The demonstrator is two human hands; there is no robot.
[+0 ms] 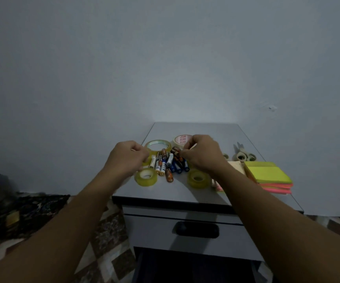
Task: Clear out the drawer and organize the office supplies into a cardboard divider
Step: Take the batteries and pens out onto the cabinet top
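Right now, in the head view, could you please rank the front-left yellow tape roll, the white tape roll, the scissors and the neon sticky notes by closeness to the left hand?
1. Small yellow tape roll, just beside the left hand.
2. White tape roll, back centre.
3. Scissors, right.
4. Neon sticky notes, far right.

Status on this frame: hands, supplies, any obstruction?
Right hand pinches orange-black battery atop pile of small cylindrical batteries; left hand curled, hold unclear. Yellowish tape rolls crowd pile. Cardboard divider unseen.
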